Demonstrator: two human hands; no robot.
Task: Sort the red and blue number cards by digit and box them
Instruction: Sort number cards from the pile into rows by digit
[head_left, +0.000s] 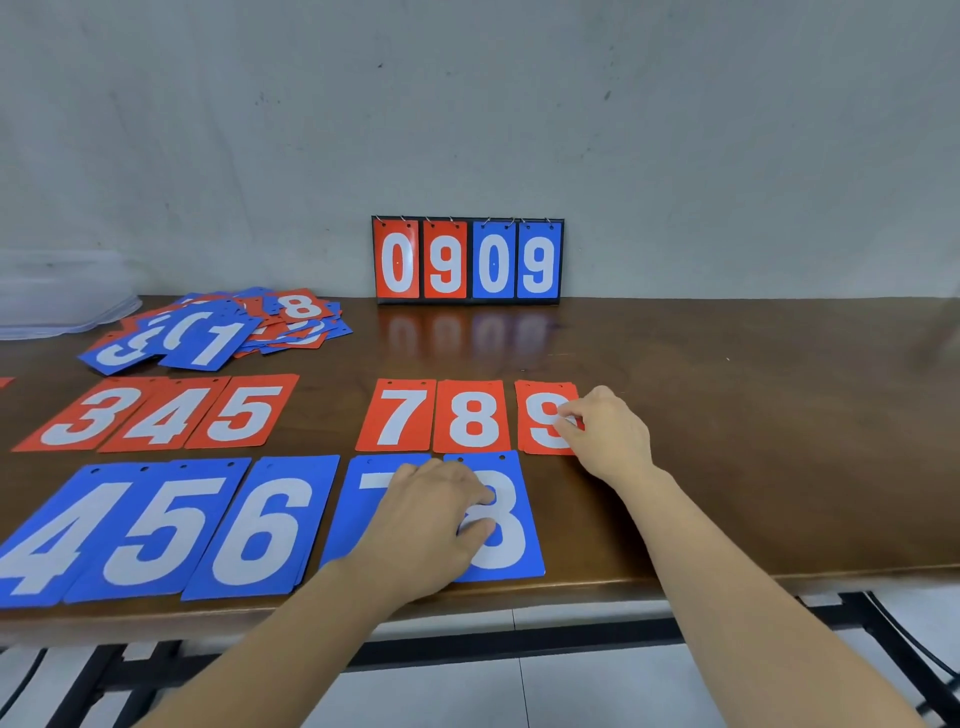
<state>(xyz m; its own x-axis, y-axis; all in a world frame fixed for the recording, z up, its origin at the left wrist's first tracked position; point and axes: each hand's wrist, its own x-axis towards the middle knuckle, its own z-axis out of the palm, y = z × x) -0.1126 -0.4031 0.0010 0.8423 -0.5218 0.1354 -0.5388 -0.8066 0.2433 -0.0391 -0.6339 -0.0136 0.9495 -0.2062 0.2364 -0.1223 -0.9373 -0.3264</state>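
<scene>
Fingers (566, 423) of the right hand (608, 436) pinch the right edge of the red 9 card (540, 415), last in the red row on the desk (727, 415). The left hand (431, 514) rests with relaxed, flat fingers across the blue 7 card (369, 499) and blue 8 card (511, 535) in the nearer row.
</scene>
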